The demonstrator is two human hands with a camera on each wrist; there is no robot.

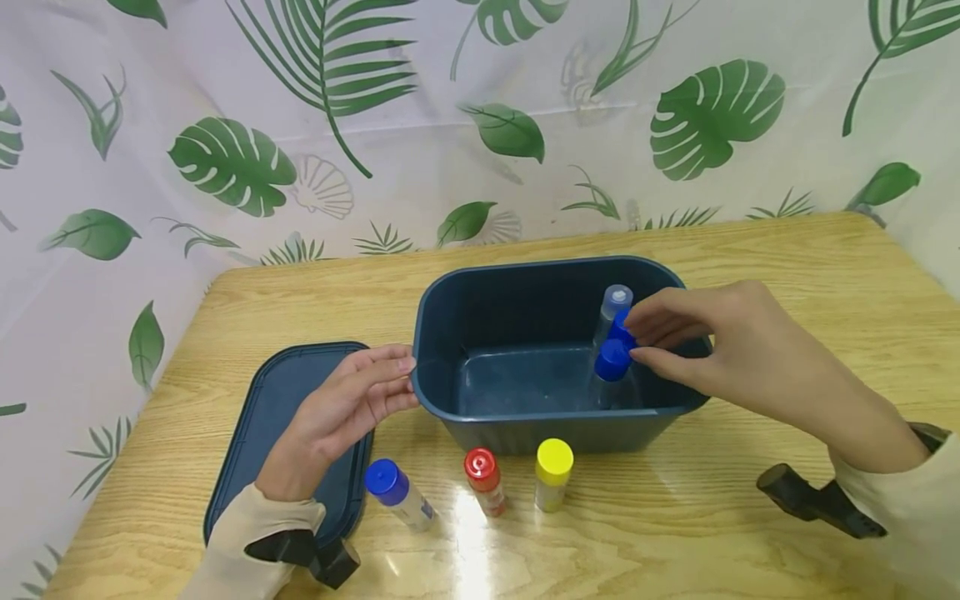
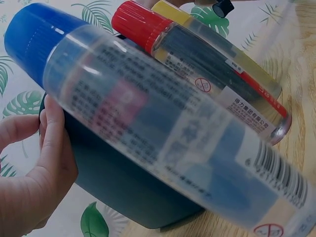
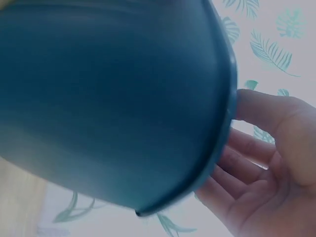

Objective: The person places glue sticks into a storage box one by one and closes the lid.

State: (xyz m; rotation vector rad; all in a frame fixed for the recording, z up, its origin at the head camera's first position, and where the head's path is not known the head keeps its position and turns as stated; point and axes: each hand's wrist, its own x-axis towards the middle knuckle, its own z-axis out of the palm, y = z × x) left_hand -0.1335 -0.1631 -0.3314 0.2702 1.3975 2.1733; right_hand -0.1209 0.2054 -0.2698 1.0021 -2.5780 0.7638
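Observation:
My right hand [image 1: 720, 337] reaches over the right end of a dark blue plastic bin [image 1: 525, 435]. Its thumb and curled fingers pinch a blue-capped bottle [image 1: 621, 328] inside. Right in front, beside the thumb tip, stands another blue-capped bottle [image 1: 613, 362]; a clear-topped bottle [image 1: 616, 300] stands behind. The bin's wall [image 3: 118, 98] hides these bottles in the right wrist view. My left hand [image 1: 352, 396] rests its fingertips against the bin's left end, fingers nearly straight, at the rim in the left wrist view too.
In front of the bin stand a blue-capped bottle [image 1: 401, 497], a red-capped bottle [image 1: 483, 482] and a yellow-capped bottle [image 1: 553, 475]. A dark blue lid [image 1: 281, 400] lies under the left forearm. Behind the wooden table [image 1: 810, 275] hangs a leaf-print cloth [image 1: 570, 167].

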